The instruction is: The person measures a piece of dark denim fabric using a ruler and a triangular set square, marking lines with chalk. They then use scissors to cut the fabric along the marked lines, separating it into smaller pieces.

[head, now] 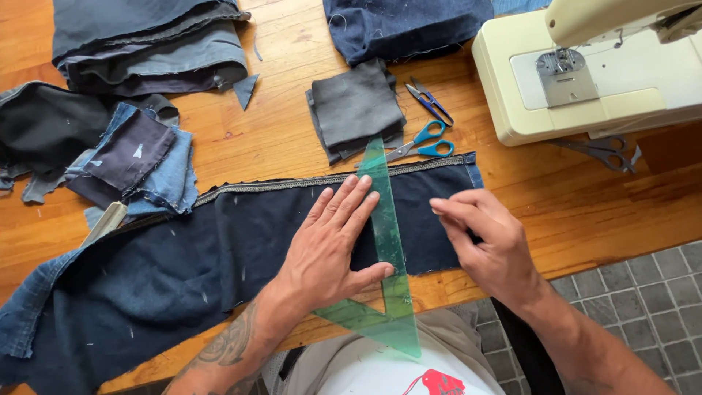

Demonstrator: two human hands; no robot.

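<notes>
On the wooden bench (241, 139), with the dark denim strip (241, 249) as our landmark:

1. Denim strip: laid flat across the near edge of the bench, its stitched hem on the far side. We judge it spread smooth to take a straight edge.
2. Green transparent set square (387, 241): lying across the strip from far edge to near, its wide end overhanging the bench toward our lap.
3. Left hand (329, 249): on the strip, just left of the set square. Fingers open and splayed, palm down, thumb tip against the square's edge; this pins cloth and square together.
4. Right hand (486, 245): on the strip, just right of the square. Fingers drawn together at the tips as if pinching something small; we cannot tell what, if anything.
5. Blue-handled scissors (424, 140): just beyond the strip, near the square's tip.
6. Thread snips (430, 101): farther beyond.
7. Grey fabric squares (356, 108): stacked beyond the strip.
8. Cream sewing machine (585, 73): beyond the strip's right end.
9. Denim patches (139, 161): beyond its left part.
</notes>
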